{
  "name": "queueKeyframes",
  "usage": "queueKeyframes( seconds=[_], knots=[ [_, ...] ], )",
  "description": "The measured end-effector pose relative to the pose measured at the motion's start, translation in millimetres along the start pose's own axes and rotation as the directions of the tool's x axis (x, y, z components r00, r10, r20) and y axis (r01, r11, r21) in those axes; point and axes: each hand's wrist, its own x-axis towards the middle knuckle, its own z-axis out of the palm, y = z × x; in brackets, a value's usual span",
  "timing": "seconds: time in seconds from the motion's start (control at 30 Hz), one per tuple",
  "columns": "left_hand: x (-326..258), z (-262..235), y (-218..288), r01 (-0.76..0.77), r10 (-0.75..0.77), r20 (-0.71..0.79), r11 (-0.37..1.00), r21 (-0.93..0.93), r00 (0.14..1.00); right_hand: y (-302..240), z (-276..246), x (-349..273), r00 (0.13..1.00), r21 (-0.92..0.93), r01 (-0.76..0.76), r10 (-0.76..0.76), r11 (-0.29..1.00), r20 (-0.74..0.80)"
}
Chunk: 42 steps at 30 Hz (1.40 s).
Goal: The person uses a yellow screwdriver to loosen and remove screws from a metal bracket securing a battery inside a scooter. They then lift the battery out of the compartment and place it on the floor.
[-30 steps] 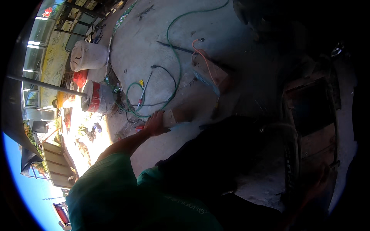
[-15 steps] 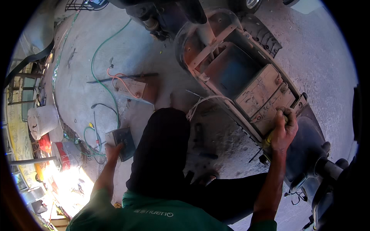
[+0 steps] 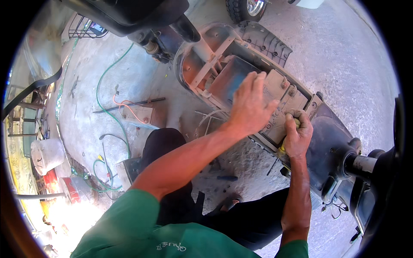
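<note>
concrete floor (image 3: pixel 77 129) surrounds an open scooter tray (image 3: pixel 188 71); dusty batteries (image 3: pixel 275 86) lie crosswise toward its right end. just left of them, the left hand (image 3: pixel 251 105) is loosely spread, apparently empty; the right hand (image 3: pixel 298 133), nearer their lower edge, curls around a small yellowish thing (image 3: pixel 297 123).

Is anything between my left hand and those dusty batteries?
Nothing visible. Your left hand is partly in front of the dusty batteries in this view, and no cover lies over their tops.

This looks like a fix-it workshop, with an opened-up scooter (image 3: pixel 325 129), a green hose (image 3: pixel 98 90) and a rough grey floor (image 3: pixel 344 64).
</note>
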Motion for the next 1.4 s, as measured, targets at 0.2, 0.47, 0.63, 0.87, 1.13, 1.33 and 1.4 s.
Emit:
queueKeyframes(
  seconds=[0.2, 0.47, 0.63, 0.87, 1.13, 1.33, 1.4],
  knots=[
    [1, 44, 12, 0.049, -0.071, 0.103, 0.977, 0.206, 0.992, -1, -6, -7, 1.000, 0.050, -0.015, 0.014, 0.999, 0.021],
    [17, 34, 6, 0.066, -0.097, 0.154, 0.978, 0.198, 0.983, 8, -13, -14, 1.000, 0.082, 0.017, -0.016, 0.997, -0.015],
    [19, 15, -17, 0.187, -0.222, 0.229, 0.969, 0.164, 0.948, 6, -13, -8, 0.998, 0.120, -0.012, 0.005, 0.993, 0.058],
    [8, 10, -19, 0.173, -0.227, 0.243, 0.959, 0.223, 0.943, -37, -34, 8, 0.991, 0.587, 0.070, 0.012, 0.807, -0.134],
    [9, 7, -21, 0.169, -0.196, 0.235, 0.977, 0.128, 0.952, -75, -11, 85, 0.856, 0.451, 0.508, -0.374, 0.734, -0.355],
    [11, 5, -25, 0.174, -0.191, 0.262, 0.981, 0.087, 0.946, -69, 9, 132, 0.802, 0.304, 0.585, -0.481, 0.752, -0.355],
    [13, 3, -24, 0.178, -0.194, 0.283, 0.981, 0.080, 0.939, -69, 14, 139, 0.820, 0.264, 0.558, -0.474, 0.787, -0.321]
  ],
)
